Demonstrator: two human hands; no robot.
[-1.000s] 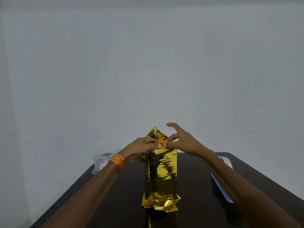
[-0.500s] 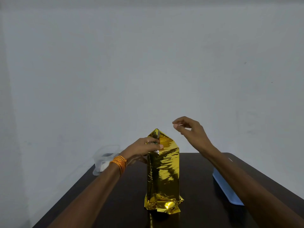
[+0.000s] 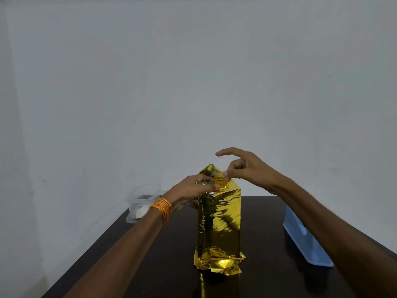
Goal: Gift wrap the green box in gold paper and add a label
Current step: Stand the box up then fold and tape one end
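View from the head camera. The gold-wrapped box (image 3: 219,220) stands on end at the middle of the dark table (image 3: 150,265), its long axis upright. The gold paper is crumpled into a skirt at the foot and gathered into a peaked flap (image 3: 211,171) at the top.

The left hand (image 3: 191,188) comes in from 9 o'clock of the box top. Its fingers (image 3: 211,187) lie nearly straight across the folded paper and press it against the upper edge. A sliver of green (image 3: 208,182) shows just above them, so we judge the top end not yet sealed.

The right hand (image 3: 247,168) hovers at 1 o'clock of the peak, just beside it. Its index finger is extended over the top, while thumb and another finger are brought together at the flap's right slope. Something pale sits at that pinch. We cannot tell whether it is a nail, a scrap of tape or the paper's edge, nor whether the pinch holds anything.

The relation that matters is that the loose flap lies toward 7 o'clock from the right fingertips and directly above the left ones. We judge that the right hand, being nearer the peak, has to fold or fasten it downward while the left keeps the fold flat.

A clear plastic container (image 3: 141,203) sits at 10 o'clock of the box, and a blue tray (image 3: 305,244) at 3 o'clock.
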